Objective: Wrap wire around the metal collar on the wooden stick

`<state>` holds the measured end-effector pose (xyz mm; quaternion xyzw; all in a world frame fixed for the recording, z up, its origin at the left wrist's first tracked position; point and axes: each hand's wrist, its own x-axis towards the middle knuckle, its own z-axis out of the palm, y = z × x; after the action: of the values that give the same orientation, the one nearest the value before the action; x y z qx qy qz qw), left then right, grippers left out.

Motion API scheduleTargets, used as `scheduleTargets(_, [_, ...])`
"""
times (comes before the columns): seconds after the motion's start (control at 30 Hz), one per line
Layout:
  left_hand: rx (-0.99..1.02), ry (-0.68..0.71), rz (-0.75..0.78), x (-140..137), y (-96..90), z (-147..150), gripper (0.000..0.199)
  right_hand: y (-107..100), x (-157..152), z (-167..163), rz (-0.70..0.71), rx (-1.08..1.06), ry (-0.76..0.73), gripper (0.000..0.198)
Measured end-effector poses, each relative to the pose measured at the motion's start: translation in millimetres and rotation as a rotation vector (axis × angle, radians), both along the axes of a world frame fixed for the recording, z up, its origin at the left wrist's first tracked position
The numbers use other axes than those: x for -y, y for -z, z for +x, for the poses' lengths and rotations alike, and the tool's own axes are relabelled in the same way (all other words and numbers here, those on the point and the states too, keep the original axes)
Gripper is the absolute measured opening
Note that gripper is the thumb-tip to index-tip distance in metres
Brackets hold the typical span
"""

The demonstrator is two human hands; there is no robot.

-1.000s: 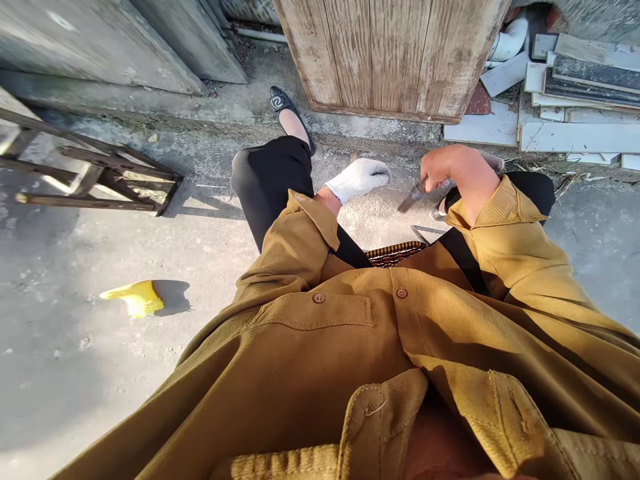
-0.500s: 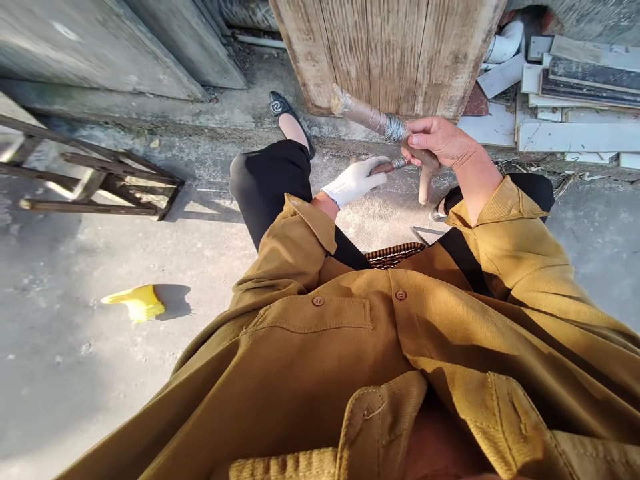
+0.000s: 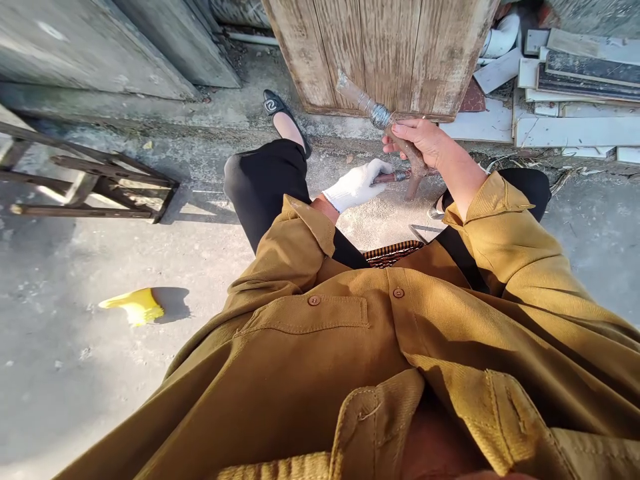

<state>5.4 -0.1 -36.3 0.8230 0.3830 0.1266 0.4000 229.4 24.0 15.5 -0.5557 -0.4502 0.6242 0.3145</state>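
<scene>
My bare right hand is wrapped round a forked wooden branch. Silver wire is coiled thickly about the branch's upper part, and its far end looks pale and shiny, as if covered with clear film. My left hand, in a white knit glove, is closed on a short brown stick. Wire is wound round that stick as well, near its right end. The stick's right end lies close to the branch's fork; whether they touch I cannot tell. A thin strand seems to run between the two.
A worn wooden board stands ahead. White planks are piled at the upper right. A wooden frame sits on the left, and a yellow glove-like item lies on the concrete floor. Below my hands, a woven seat edge shows.
My right hand has turned the branch, so its fork now points down beside the stick. The branch has shifted slightly left. My left fingers are curled more tightly round the stick.
</scene>
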Motion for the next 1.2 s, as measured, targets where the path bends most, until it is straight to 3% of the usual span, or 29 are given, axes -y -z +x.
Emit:
scheduleTargets(0.17, [-0.032,-0.064,0.023,2,-8.6,-2,0.043,23,-13,16,-0.016,0.169,0.049,0.045])
scheduleTargets(0.27, [-0.029,-0.193,-0.04,-2,-8.8,-3,0.035,26,-18,30,0.006,0.105,0.168,0.033])
scheduleTargets(0.33, [0.026,-0.31,-0.168,-6,-6.0,-2,0.03,20,-17,37,-0.001,0.05,0.216,0.024])
scheduleTargets(0.43, [0.147,-0.495,-0.448,-13,1.4,-2,0.03,4,-9,41,0.025,-0.011,0.147,0.018])
scheduleTargets(0.53, [0.272,-0.588,-0.706,-19,7.8,-6,0.043,-14,4,34,0.094,-0.067,0.01,0.018])
scheduleTargets(0.6, [0.319,-0.564,-0.77,-22,8.0,-9,0.062,-25,12,25,0.107,-0.068,-0.116,0.022])
scheduleTargets(0.7, [0.333,-0.481,-0.657,-22,2.5,-11,0.084,-37,19,11,0.092,-0.018,-0.255,0.03])
scheduleTargets(0.83, [0.402,-0.329,-0.425,-14,-4.3,-2,0.059,-47,22,-3,0.035,0.03,-0.248,0.022])
scheduleTargets(0.97, [0.4,-0.138,-0.489,-2,-6.5,8,0.056,-44,19,-7,0.031,-0.016,-0.193,0.017])
scheduleTargets(1.1, [0.248,-0.193,-0.437,3,-12.0,9,0.044,-31,12,-3,0.069,-0.07,-0.096,0.034])
scheduleTargets(1.2, [0.213,-0.183,-0.392,0,-13.2,7,0.03,-23,7,0,0.063,0.108,-0.045,0.034])
